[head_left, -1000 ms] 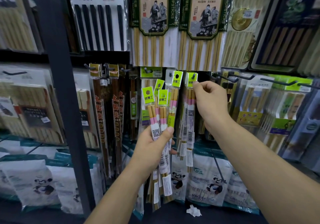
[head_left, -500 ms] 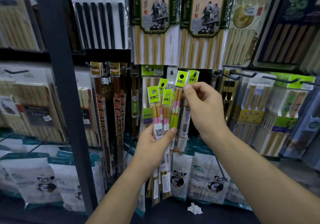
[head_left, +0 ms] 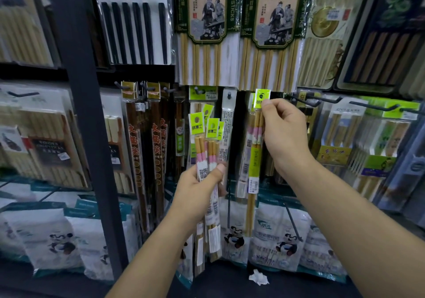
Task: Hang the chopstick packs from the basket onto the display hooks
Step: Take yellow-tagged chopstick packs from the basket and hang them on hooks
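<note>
Head view. Left hand [head_left: 197,189] grips a bundle of chopstick packs [head_left: 207,150] upright, thumb across the barcode labels, in front of the lower display row. Right hand [head_left: 282,134] pinches the green header [head_left: 261,98] of a single pack [head_left: 254,159], raised apart from the bundle. The pack hangs straight down. Black display hook [head_left: 308,101] just to the right. Cannot tell whether the header sits on any hook.

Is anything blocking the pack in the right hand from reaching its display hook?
Nothing visible does. The right hand pinches the green header of the pink-banded bamboo chopstick pack at hook height, in front of like packs already hanging. The hook itself is hidden behind that header.
</note>
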A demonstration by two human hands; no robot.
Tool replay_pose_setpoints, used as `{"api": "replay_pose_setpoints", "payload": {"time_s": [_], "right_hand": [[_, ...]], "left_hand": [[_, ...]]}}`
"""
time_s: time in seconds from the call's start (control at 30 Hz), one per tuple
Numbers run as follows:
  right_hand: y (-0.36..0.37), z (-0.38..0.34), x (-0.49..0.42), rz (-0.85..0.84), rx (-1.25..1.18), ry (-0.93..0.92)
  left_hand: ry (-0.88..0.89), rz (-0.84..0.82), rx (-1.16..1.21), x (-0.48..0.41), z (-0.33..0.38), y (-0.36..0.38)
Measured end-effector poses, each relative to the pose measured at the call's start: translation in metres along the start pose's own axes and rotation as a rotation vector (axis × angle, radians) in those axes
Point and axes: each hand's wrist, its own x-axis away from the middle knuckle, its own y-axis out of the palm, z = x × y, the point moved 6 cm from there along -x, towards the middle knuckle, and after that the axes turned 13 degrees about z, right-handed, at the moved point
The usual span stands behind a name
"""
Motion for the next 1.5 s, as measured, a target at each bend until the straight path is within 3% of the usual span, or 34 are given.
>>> {"api": "replay_pose_setpoints", "payload": {"time_s": [0.37,0.7,1.0,1.13,1.23,1.5], "right_hand": [[0.001,0.018,-0.011,0.04,0.093,0.074],[-0.015,0.024,0.003,0.145,0.156,-0.012],[0.006,0.021,0.049,-0.122,0.119,-0.049],[0.002,0.023,0.041,-0.057,0.033,0.088],[-0.004,0.016,0.028,0.016,-0.1,0.175],[-0.008,-0.005,0.004,0.053,-0.073,0.07]], "left_hand": [[0.095,-0.048,0.034,0.003,0.009,0.004],[0.041,-0.034,0.087,0.002,0.005,0.004],[0.054,-0.085,0.144,0.008,0.006,0.016],[-0.009,-0.087,0.202,0.008,0.005,0.016],[0.034,0.014,0.057,0.001,0.001,0.006],[0.019,-0.002,0.105,0.002,0.005,0.005]]}}
